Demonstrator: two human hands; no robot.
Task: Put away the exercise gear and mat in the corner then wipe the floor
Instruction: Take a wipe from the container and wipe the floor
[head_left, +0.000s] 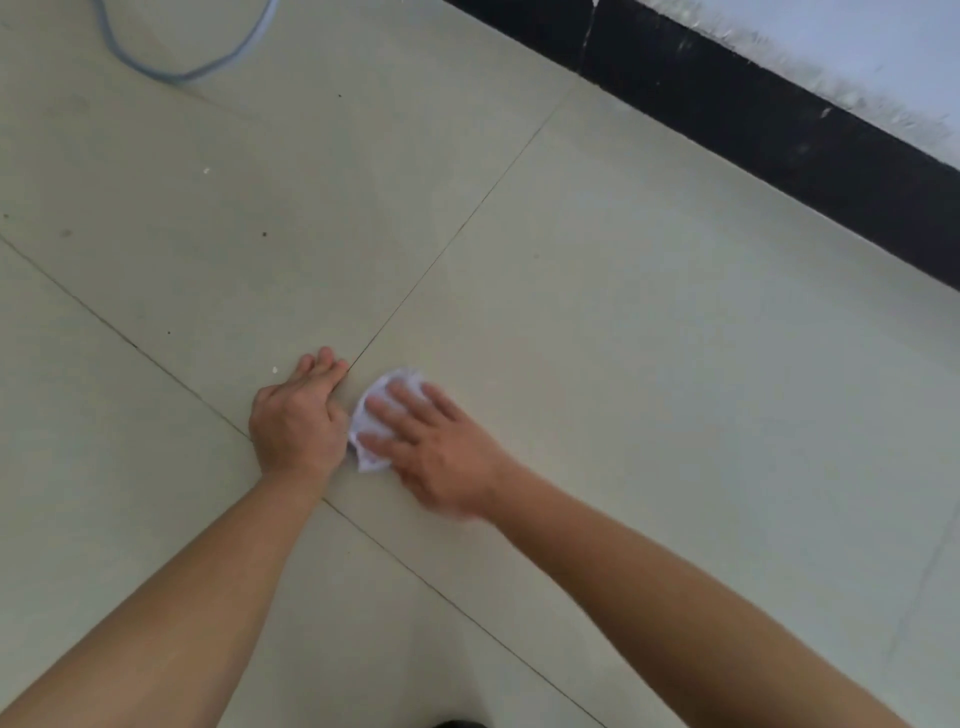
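Note:
A small crumpled white cloth lies on the pale tiled floor near where the tile seams cross. My right hand lies flat on top of the cloth with fingers spread, pressing it to the floor; the hand is motion-blurred. My left hand rests on the tile just left of the cloth, fingers together and palm down, holding nothing. No exercise gear or mat is in view.
A black skirting strip runs along the wall at the upper right, with a white wall above it. A grey-blue cable loop lies on the floor at the top left. Small dark specks dot the tiles.

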